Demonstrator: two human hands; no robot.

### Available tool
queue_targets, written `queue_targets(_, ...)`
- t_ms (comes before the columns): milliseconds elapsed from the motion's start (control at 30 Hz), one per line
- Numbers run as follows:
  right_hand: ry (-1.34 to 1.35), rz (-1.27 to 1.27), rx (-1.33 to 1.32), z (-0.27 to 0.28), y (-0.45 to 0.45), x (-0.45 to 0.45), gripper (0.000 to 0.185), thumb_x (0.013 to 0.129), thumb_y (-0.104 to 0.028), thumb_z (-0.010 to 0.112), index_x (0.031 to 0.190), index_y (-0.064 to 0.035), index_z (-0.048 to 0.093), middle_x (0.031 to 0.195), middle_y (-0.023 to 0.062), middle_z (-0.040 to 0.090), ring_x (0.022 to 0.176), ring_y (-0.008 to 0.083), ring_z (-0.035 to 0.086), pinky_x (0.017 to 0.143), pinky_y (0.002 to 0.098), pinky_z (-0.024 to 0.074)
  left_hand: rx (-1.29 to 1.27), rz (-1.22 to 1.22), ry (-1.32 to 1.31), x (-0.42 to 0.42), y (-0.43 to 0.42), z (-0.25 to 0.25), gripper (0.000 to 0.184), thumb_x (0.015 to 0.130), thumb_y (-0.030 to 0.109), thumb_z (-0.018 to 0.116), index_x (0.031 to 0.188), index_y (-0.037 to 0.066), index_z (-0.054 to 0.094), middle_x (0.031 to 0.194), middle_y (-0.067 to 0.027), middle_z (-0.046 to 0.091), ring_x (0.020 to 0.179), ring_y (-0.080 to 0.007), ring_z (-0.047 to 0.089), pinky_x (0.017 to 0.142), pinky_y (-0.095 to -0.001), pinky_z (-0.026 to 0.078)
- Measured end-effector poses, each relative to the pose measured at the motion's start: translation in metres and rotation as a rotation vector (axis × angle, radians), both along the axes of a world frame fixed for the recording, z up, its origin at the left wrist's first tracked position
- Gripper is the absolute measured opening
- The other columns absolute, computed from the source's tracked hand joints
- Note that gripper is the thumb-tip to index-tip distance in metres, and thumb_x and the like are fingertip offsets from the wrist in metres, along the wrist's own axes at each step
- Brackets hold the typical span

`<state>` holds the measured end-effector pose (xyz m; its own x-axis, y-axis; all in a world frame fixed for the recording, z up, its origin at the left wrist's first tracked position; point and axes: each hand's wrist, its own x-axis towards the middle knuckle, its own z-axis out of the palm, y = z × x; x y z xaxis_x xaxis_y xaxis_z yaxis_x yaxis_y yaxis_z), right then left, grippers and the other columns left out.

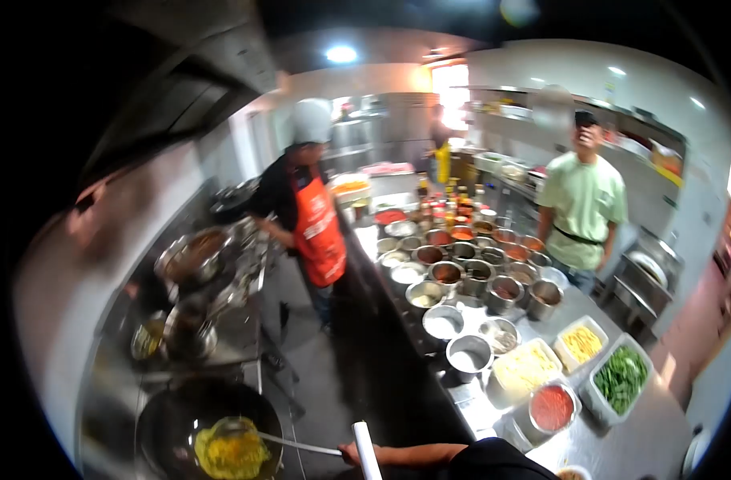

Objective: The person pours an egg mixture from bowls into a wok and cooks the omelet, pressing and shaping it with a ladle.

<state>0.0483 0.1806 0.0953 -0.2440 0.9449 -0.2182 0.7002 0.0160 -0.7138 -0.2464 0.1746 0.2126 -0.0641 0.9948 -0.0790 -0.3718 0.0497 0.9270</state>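
Observation:
At the bottom of the head view, my right hand [350, 454] is closed around the long metal handle of a ladle [301, 445]. The ladle reaches left into a dark wok [161, 432], its bowl resting among yellow scrambled-looking egg [233, 458]. A white bar [366, 452] stands upright beside my right hand and partly covers it; what it belongs to I cannot make out. My forearm comes in from the right, out of a black sleeve. My left hand is out of view.
Metal pots of seasonings [447, 273] and bottles crowd the steel counter [621, 448] at right, with tubs of chopped greens [620, 374] and red sauce [552, 406]. A person in an orange apron [317, 232] stands in the aisle, another in a light green shirt [583, 210] behind the counter.

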Motion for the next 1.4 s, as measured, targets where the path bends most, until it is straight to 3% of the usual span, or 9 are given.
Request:
queue_targets(100,-0.038,0.135,0.187,-0.025,0.029,0.027,0.033,0.081,-0.019,0.055,0.11,-0.005,0.061,0.087,0.023,0.067,0.083,0.0392,0.065,0.071,0.0482,0.0511,0.041,-0.052,-0.228,-0.011,0.015,-0.03,0.035,0.099,0.037,0.045,0.112,0.009,0.06,0.1,-0.004,0.063,0.088,-0.0167,0.061,0.073,-0.0314,0.051)
queue_targets(133,-0.257,0.176,0.126,0.017,0.033,0.03,0.03,0.079,-0.016,0.058,0.106,-0.0041,0.063,0.089,0.023,0.067,0.085,0.0389,0.065,0.074,0.0468,0.052,-0.063,-0.053,-0.459,-0.054,0.056,-0.127,0.037,0.099,0.028,0.048,0.124,0.003,0.056,0.122,-0.0112,0.061,0.11,-0.0241,0.057,0.096,-0.0357,0.047)
queue_targets(233,-0.221,0.297,0.283,-0.018,0.068,0.043,0.021,0.078,-0.019,0.066,0.087,-0.0012,0.061,0.077,0.0219,0.065,0.069,0.0419,0.064,0.062,0.0457,0.0527,-0.276,0.221,-0.465,-0.043,0.04,-0.125,0.023,0.096,0.029,0.055,0.106,0.009,0.061,0.098,-0.0091,0.065,0.088,-0.0207,0.062,0.081,-0.0363,0.052)
queue_targets(267,-0.025,0.068,0.127,0.017,0.07,0.033,0.02,0.08,-0.016,0.067,0.089,0.0003,0.06,0.079,0.0238,0.065,0.069,0.0404,0.064,0.061,0.0434,0.0513,-0.205,0.194,-0.461,-0.047,0.029,-0.129,0.018,0.095,0.027,0.056,0.096,0.01,0.06,0.093,-0.0091,0.064,0.085,-0.0223,0.062,0.076,-0.038,0.053)
queue_targets(400,0.127,0.119,0.176,0.072,0.104,0.028,0.042,0.089,-0.009,0.065,0.129,-0.0017,0.052,0.069,0.0091,0.062,0.064,0.0215,0.061,0.062,0.0383,0.0504,-0.504,0.623,-0.27,-0.014,0.047,-0.076,0.009,0.082,0.014,0.057,0.088,0.008,0.056,0.083,-0.0087,0.06,0.068,-0.0223,0.061,0.052,-0.0376,0.052)
queue_targets(500,0.252,0.178,-0.039,0.081,0.13,0.024,0.06,0.092,-0.005,0.058,0.147,-0.0085,0.035,0.071,0.012,0.055,0.058,0.015,0.05,0.059,0.0318,0.0482,-0.502,0.693,-0.231,-0.002,0.051,-0.066,0.015,0.079,0.01,0.057,0.093,0.006,0.057,0.087,-0.009,0.062,0.068,-0.0223,0.062,0.051,-0.0366,0.051)
queue_targets(600,0.467,0.149,-0.364,0.107,0.143,0.012,0.063,0.093,-0.004,0.056,0.15,-0.0078,0.031,0.065,0.0025,0.053,0.048,0.0087,0.047,0.045,0.0269,0.0423,-0.504,0.744,-0.198,0.008,0.052,-0.055,0.018,0.078,0.008,0.057,0.096,0.006,0.058,0.087,-0.0083,0.062,0.067,-0.0222,0.062,0.05,-0.0365,0.051)
queue_targets(1000,0.239,0.204,-0.338,0.12,0.154,-0.019,0.061,0.092,-0.004,0.052,0.149,-0.0037,0.031,0.058,-0.0002,0.048,0.042,0.0079,0.044,0.039,0.0256,0.0382,-0.243,0.862,-0.203,0.018,0.057,-0.096,0.01,0.076,0.002,0.057,0.086,0.002,0.057,0.08,-0.0041,0.059,0.067,-0.0161,0.06,0.054,-0.0351,0.047)
queue_targets(1400,0.248,0.185,-0.524,0.138,0.129,-0.043,0.06,0.092,-0.008,0.054,0.149,-0.0047,0.032,0.063,0.0008,0.05,0.047,0.0081,0.048,0.042,0.0258,0.0401,-0.382,0.802,-0.22,0.012,0.061,-0.101,0.023,0.079,0.002,0.055,0.102,0.003,0.053,0.087,-0.0054,0.058,0.074,-0.0177,0.059,0.065,-0.0355,0.049)
